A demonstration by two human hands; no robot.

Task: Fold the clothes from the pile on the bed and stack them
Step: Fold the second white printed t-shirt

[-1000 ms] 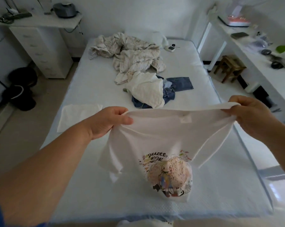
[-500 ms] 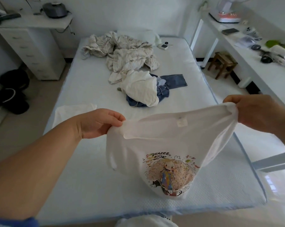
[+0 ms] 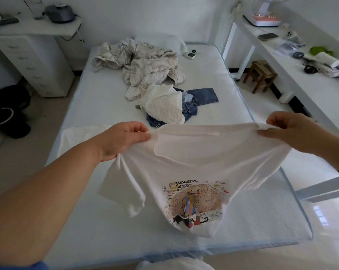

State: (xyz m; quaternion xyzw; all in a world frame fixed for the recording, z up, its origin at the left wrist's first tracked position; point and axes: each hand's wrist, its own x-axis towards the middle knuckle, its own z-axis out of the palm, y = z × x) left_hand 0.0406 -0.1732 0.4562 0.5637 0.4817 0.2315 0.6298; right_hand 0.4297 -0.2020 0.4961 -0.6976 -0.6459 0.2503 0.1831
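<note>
Hanging between both hands (image 3: 124, 140) (image 3: 289, 131): T-shirt (image 3: 194, 168).

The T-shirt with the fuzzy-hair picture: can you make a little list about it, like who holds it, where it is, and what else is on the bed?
item: white T-shirt, cartoon print on the front
left hand: grips one top corner
right hand: pinches the other top corner
position: held spread above the bed, bottom hanging down
already folded: white cloth lying flat by the bed's left edge
still to fold: pile with a white garment and jeans
further back: crumpled blanket
</note>
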